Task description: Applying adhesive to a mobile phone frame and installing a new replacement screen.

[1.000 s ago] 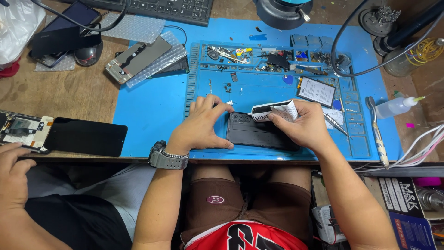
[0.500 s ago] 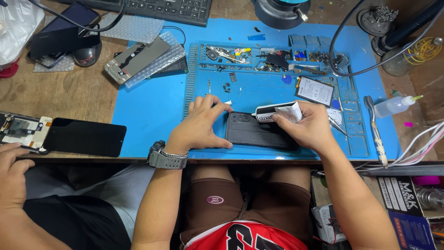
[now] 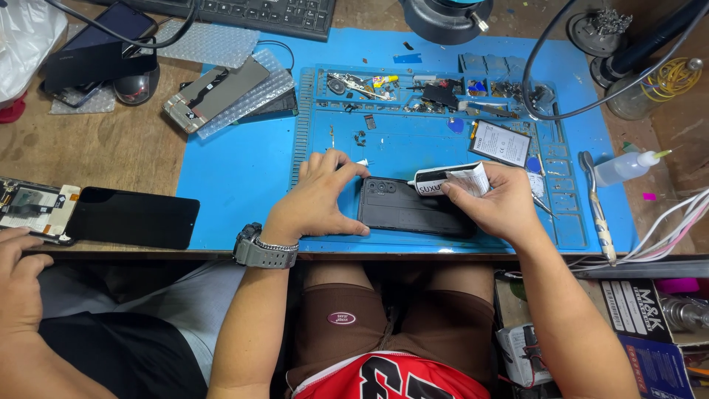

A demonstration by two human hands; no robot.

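**K:** Left hand (image 3: 319, 193) status, head view?

**R:** Spread, palm down, fingers half curled. Fingertips and thumb pin the left end of the black phone (image 3: 413, 210). No wrapped grip, just pressing it onto the blue mat (image 3: 236, 170). Grey wristwatch (image 3: 264, 251) on that wrist.

**K:** Right hand (image 3: 502, 203)?

**R:** Closed around a white squeeze tube (image 3: 448, 179). Thumb on top, fingers under the crimped end. Nozzle points toward 9 o'clock and sits over the phone's top edge, next to the camera cluster. Can't tell if the tip touches.

**K:** Phone itself?

**R:** Back side up, matte black, lying flat and lengthwise across the mat near its front edge. Camera lenses in the upper left corner. Right end hidden under the right hand.

**K:** Around it?

**R:** From the phone: flat battery pack (image 3: 499, 142) at 2 o'clock, parts tray strip with small tools at 12. Metal tweezers (image 3: 597, 210) at 3, clear dropper bottle (image 3: 626, 167) just beyond. Wrapped display panel (image 3: 216, 93) at 10. Dark phone screen (image 3: 133, 217) at 9, off the mat on the wooden bench (image 3: 111, 151).

**K:** Anyone else?

**R:** Another person's hand (image 3: 18, 277) at 8 o'clock, resting at the bench edge, holding nothing.
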